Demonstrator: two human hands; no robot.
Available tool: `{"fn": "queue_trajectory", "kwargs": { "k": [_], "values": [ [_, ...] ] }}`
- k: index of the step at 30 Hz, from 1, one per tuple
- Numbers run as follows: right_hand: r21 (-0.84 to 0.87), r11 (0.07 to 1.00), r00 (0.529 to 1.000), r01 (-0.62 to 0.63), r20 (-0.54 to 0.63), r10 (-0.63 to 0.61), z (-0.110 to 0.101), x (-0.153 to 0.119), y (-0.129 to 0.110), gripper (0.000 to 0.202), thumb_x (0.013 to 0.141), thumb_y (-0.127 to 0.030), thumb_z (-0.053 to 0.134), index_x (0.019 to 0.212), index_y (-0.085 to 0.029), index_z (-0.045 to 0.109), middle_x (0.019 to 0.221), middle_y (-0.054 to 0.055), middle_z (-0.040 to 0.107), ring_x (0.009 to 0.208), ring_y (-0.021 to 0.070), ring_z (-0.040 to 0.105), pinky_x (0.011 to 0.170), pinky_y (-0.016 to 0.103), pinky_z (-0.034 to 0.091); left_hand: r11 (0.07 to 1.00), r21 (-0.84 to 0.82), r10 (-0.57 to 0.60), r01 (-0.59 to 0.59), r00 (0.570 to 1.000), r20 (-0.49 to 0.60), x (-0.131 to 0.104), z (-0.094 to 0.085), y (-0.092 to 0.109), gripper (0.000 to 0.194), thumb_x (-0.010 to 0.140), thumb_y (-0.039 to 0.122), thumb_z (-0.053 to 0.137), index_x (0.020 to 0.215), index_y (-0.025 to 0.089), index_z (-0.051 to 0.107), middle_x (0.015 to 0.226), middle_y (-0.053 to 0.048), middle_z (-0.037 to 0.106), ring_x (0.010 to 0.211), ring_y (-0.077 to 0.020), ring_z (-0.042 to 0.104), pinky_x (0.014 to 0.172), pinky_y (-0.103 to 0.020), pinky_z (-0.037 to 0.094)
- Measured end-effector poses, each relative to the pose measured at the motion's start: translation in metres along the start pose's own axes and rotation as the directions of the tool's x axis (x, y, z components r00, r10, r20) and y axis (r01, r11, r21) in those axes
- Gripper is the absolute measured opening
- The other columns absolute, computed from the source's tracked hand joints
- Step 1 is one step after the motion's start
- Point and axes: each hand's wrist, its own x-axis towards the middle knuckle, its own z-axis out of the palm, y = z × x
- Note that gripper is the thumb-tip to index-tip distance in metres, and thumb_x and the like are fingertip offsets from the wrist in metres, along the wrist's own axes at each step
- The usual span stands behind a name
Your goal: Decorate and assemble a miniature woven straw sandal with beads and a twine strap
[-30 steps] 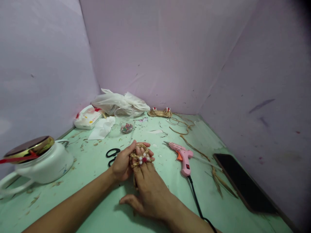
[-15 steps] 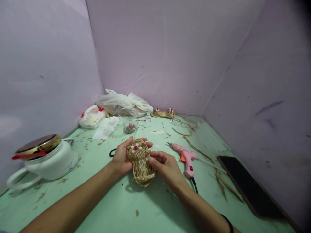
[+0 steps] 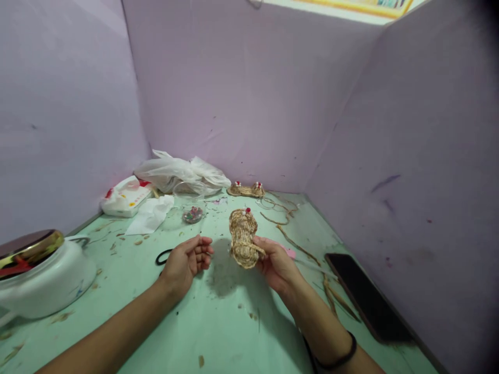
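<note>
My right hand (image 3: pixel 278 262) grips a small woven straw piece (image 3: pixel 242 234) by its lower right edge, thumb in front. The piece is shaped like a shoe sole, narrow in the middle, with a band across its lower part. A red bead and white ones show at its top edge. It is held upright above the table. To its left, my left hand (image 3: pixel 189 262) is empty, its fingers loosely curled and apart from the piece. A black loop (image 3: pixel 162 256), partly covered, lies beside that hand. Behind my right hand, the pink glue gun (image 3: pixel 289 252) is mostly hidden.
A beaded woven piece (image 3: pixel 245 191) lies at the back near a plastic bag (image 3: pixel 183 174). A dish of beads (image 3: pixel 192 214), tissue (image 3: pixel 151 214) and a white pot (image 3: pixel 50 280) are on the left. On the right are straw strands (image 3: pixel 298 244) and a phone (image 3: pixel 366 296).
My left hand has let go of the woven piece and moved left. My right hand now holds it alone, raised and turned so its beads face away. The view has shifted right and up.
</note>
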Motion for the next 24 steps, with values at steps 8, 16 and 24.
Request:
{"fn": "queue_trajectory", "kwargs": {
  "k": [8,16,24],
  "values": [
    [-0.082,0.977,0.955,0.195,-0.212,-0.208,-0.048,0.032,-0.097,0.015,0.071,-0.011,0.050,0.062,-0.017,0.061,0.059,0.002,0.064,0.053,0.0130,0.059,0.054,0.023,0.052,0.981,0.190,0.040,-0.040,0.999,0.006,-0.005,0.001,-0.014,0.019,0.070,0.030,0.063,0.071,0.011,0.060,0.056,-0.002,0.059,0.042,-0.0081,0.048,0.042,-0.018,0.035],
    [-0.320,0.911,0.849,0.259,-0.374,-0.373,-0.100,0.094,-0.214,0.018,0.087,-0.021,0.048,0.102,-0.015,0.057,0.098,0.005,0.062,0.080,0.0149,0.060,0.069,0.031,0.051,0.973,0.227,-0.047,0.054,0.998,-0.036,0.004,-0.004,-0.019,0.027,0.062,0.040,0.068,0.064,0.014,0.061,0.053,0.000,0.055,0.037,-0.0082,0.044,0.035,-0.019,0.031],
    [-0.320,0.941,0.870,0.111,-0.427,-0.248,-0.117,0.154,-0.199,0.031,0.087,-0.029,0.052,0.114,-0.016,0.051,0.114,0.008,0.055,0.095,0.0200,0.057,0.078,0.040,0.049,0.729,0.647,0.194,-0.226,0.973,0.122,0.021,0.038,0.006,0.011,0.061,0.030,0.069,0.058,0.020,0.067,0.050,0.000,0.054,0.047,-0.0141,0.045,0.046,-0.023,0.034]
  ]
}}
